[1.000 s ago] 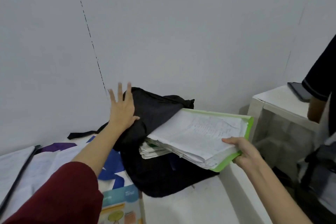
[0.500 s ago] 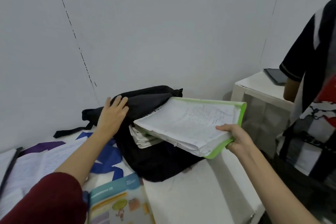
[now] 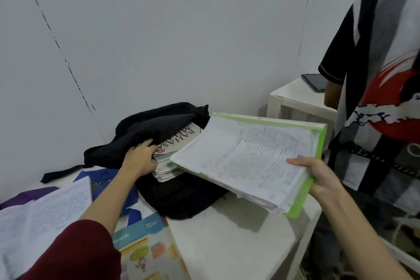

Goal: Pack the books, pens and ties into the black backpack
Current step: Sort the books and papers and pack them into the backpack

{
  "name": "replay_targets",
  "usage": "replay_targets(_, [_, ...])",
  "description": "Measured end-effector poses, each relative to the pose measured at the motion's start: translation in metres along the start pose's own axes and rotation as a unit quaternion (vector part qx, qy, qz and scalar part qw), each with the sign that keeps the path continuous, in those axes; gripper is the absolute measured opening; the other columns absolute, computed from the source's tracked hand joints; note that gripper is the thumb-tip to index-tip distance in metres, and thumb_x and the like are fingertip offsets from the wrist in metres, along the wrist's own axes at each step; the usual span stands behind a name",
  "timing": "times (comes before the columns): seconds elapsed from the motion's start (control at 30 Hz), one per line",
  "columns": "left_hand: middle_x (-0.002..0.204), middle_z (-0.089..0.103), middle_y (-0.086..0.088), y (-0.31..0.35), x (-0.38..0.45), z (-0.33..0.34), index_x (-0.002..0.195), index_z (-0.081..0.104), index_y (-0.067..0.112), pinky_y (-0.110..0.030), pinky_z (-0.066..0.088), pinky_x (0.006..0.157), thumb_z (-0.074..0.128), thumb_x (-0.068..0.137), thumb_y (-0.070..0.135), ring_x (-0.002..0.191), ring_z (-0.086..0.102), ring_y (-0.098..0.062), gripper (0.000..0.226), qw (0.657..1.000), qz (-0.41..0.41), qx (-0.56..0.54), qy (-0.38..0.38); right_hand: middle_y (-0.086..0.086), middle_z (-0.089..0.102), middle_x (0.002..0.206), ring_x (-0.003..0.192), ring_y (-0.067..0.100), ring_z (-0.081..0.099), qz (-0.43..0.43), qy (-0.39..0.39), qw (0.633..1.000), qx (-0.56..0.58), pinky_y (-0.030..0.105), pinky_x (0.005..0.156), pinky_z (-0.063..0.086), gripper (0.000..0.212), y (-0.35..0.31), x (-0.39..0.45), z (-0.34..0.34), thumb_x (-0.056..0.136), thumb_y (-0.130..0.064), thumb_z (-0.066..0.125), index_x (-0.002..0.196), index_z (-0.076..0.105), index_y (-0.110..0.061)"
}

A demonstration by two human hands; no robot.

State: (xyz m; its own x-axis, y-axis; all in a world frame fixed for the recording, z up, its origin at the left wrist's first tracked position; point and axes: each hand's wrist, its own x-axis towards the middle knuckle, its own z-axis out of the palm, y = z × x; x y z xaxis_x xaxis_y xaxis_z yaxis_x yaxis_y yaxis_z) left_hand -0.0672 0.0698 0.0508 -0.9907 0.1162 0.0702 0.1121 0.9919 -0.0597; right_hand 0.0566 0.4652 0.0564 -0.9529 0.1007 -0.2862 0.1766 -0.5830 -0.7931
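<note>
The black backpack [image 3: 159, 129] lies on the white table [image 3: 238, 234] against the wall, its mouth facing right. Several books [image 3: 179, 141] stick out of the mouth, the top one white with "BAHASA" printed on it. My left hand [image 3: 141, 159] grips the backpack's upper flap at the opening and lifts it. My right hand [image 3: 318, 177] holds a thick green-backed folder of handwritten pages [image 3: 250, 161] by its near right edge, its far corner close to the books in the mouth. No pens or ties can be made out.
Loose handwritten sheets [image 3: 45, 216], a blue cloth [image 3: 109, 179] and a colourful workbook [image 3: 145, 252] lie left of the backpack. Another person in a black, grey and red shirt [image 3: 381, 98] stands at the right beside a small white side table [image 3: 295, 98] with a dark phone [image 3: 314, 82].
My left hand dropped from open above the backpack to its opening and took hold of the flap, uncovering the books. The folder has stayed in my right hand near the mouth.
</note>
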Motion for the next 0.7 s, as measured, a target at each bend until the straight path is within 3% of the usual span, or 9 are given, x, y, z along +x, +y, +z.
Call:
replay_targets(0.1, [0.154, 0.025, 0.003, 0.003, 0.004, 0.006, 0.140, 0.040, 0.030, -0.042, 0.019, 0.112, 0.053, 0.088, 0.046, 0.136, 0.030, -0.024, 0.057, 0.997, 0.006, 0.078, 0.003, 0.016, 0.070, 0.107, 0.088, 0.031, 0.071, -0.002, -0.027, 1.000, 0.003, 0.038, 0.060, 0.059, 0.044, -0.007, -0.008, -0.015, 0.075, 0.005, 0.054, 0.117, 0.059, -0.006])
replay_targets(0.23, [0.141, 0.043, 0.004, 0.013, 0.006, 0.006, 0.137, 0.044, 0.031, -0.044, 0.025, 0.105, 0.042, 0.089, 0.060, 0.125, 0.041, -0.025, 0.056, 0.978, 0.025, 0.202, 0.038, 0.015, 0.074, 0.089, 0.074, 0.030, 0.072, 0.003, -0.038, 0.999, 0.000, 0.037, 0.051, 0.057, 0.030, -0.011, -0.010, -0.015, 0.086, 0.008, 0.043, 0.107, 0.060, -0.005])
replay_targets(0.3, [0.138, 0.047, 0.003, 0.010, 0.007, 0.005, 0.136, 0.045, 0.028, -0.043, 0.027, 0.102, 0.040, 0.090, 0.059, 0.123, 0.043, -0.025, 0.055, 0.969, 0.041, 0.238, 0.047, 0.015, 0.074, 0.090, 0.074, 0.030, 0.072, 0.013, -0.047, 0.999, 0.002, 0.036, 0.052, 0.058, 0.029, -0.006, -0.008, -0.008, 0.084, 0.007, 0.049, 0.108, 0.060, -0.004])
replay_targets(0.33, [0.134, 0.051, 0.002, 0.008, 0.007, 0.005, 0.135, 0.047, 0.026, -0.042, 0.029, 0.100, 0.041, 0.091, 0.057, 0.120, 0.046, -0.024, 0.054, 0.966, 0.056, 0.246, 0.061, 0.016, 0.073, 0.093, 0.077, 0.031, 0.072, 0.017, -0.056, 0.998, 0.004, 0.037, 0.053, 0.058, 0.034, -0.004, -0.007, -0.004, 0.077, 0.005, 0.059, 0.110, 0.060, -0.004])
replay_targets(0.4, [0.109, 0.067, 0.000, 0.002, 0.008, 0.006, 0.122, 0.059, 0.020, -0.037, 0.040, 0.085, 0.057, 0.084, 0.052, 0.098, 0.061, -0.021, 0.050, 0.953, 0.116, 0.266, 0.090, 0.018, 0.072, 0.100, 0.082, 0.033, 0.071, 0.023, -0.057, 0.998, 0.007, 0.040, 0.056, 0.058, 0.067, 0.001, -0.003, -0.001, 0.049, -0.001, 0.083, 0.113, 0.060, -0.003])
replay_targets(0.43, [0.087, 0.070, 0.000, 0.000, 0.010, 0.009, 0.109, 0.067, 0.015, -0.033, 0.044, 0.072, 0.071, 0.073, 0.047, 0.079, 0.065, -0.019, 0.048, 0.943, 0.145, 0.282, 0.100, 0.019, 0.071, 0.102, 0.082, 0.034, 0.071, 0.024, -0.057, 0.998, 0.005, 0.040, 0.056, 0.058, 0.070, 0.002, -0.001, 0.001, 0.046, -0.001, 0.083, 0.113, 0.060, -0.003])
replay_targets(0.5, [0.058, 0.062, -0.001, -0.004, 0.014, 0.014, 0.087, 0.070, 0.008, -0.027, 0.043, 0.052, 0.087, 0.050, 0.023, 0.049, 0.059, -0.019, 0.043, 0.927, 0.215, 0.274, 0.137, 0.018, 0.071, 0.101, 0.081, 0.033, 0.071, 0.021, -0.052, 0.998, 0.001, 0.040, 0.056, 0.059, 0.053, 0.002, 0.001, 0.001, 0.062, 0.002, 0.067, 0.114, 0.060, -0.003])
replay_targets(0.63, [0.056, 0.059, -0.004, -0.001, 0.019, 0.013, 0.098, 0.054, 0.003, -0.024, 0.041, 0.040, 0.085, 0.043, 0.001, 0.037, 0.054, -0.019, 0.063, 0.911, 0.278, 0.253, 0.169, 0.021, 0.068, 0.111, 0.089, 0.036, 0.069, 0.020, -0.037, 0.999, -0.022, 0.042, 0.059, 0.059, 0.073, 0.001, 0.005, -0.001, 0.051, 0.005, 0.076, 0.122, 0.057, -0.002])
replay_targets(0.7, [0.059, 0.057, -0.006, -0.003, 0.021, 0.007, 0.106, 0.048, 0.010, -0.026, 0.042, 0.039, 0.081, 0.046, -0.002, 0.037, 0.052, -0.021, 0.070, 0.904, 0.297, 0.249, 0.178, 0.021, 0.068, 0.110, 0.087, 0.035, 0.070, 0.016, -0.026, 0.999, -0.025, 0.041, 0.058, 0.059, 0.064, 0.001, 0.006, 0.001, 0.061, 0.003, 0.067, 0.123, 0.056, -0.001])
